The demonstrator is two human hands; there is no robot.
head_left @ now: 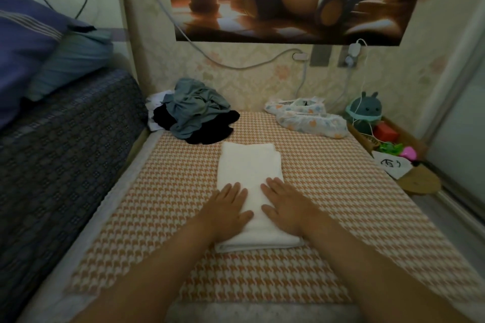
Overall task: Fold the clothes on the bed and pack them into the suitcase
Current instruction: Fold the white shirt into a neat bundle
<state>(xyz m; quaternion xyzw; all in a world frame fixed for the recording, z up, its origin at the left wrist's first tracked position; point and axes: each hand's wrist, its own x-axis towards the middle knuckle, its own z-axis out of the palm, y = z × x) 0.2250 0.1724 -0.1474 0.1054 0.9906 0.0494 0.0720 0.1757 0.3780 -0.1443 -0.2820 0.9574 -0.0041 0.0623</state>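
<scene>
White cloth [250, 178], folded long, lies mid-bed [328, 191]. Left hand [228, 207] and right hand [283, 207] lie flat on near end, fingers straight, likely pressing fold smooth. Messy clothes pile [193, 113] waits at 11 o'clock (suitcase not seen).

Left hand [231, 208]: bare, four fingers and thumb visible, thumb on inner side. Right hand [284, 207]: bare, same build. Both forearms bare along whole visible length, broad at bottom edge, narrowing toward wrists. Nails, knuckle detail too blurred to tell. Upper arms beyond frame.
</scene>
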